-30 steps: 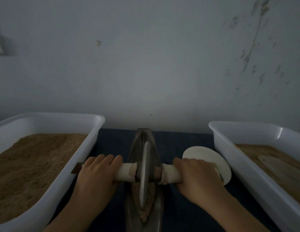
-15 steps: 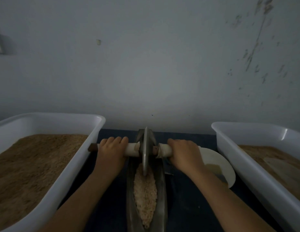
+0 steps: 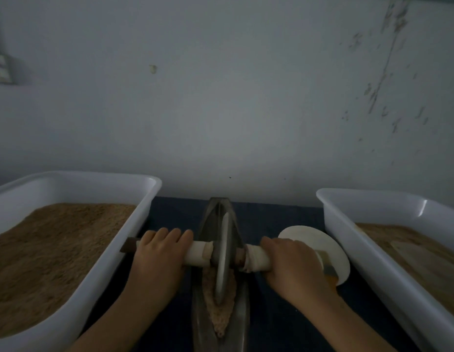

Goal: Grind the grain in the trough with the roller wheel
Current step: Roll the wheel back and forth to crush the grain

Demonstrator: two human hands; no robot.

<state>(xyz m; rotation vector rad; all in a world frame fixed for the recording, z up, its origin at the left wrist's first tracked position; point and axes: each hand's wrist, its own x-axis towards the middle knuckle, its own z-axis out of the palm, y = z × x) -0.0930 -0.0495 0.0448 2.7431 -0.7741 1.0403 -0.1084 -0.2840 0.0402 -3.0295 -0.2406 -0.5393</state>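
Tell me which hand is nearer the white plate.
Right. The right hand overlaps the white plate in view; the left hand is across the wheel from it.

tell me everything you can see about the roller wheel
The roller wheel is a thin grey disc, metal by its look, standing upright on edge in the narrow boat-shaped trough. A rod runs through its middle as an axle, wrapped in pale cloth or tape on both sides, with a dark bare end at the left. The left hand and right hand grip the wraps. Its lower rim sits in the grain.

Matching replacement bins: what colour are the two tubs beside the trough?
White, both tubs, clear in the head view.
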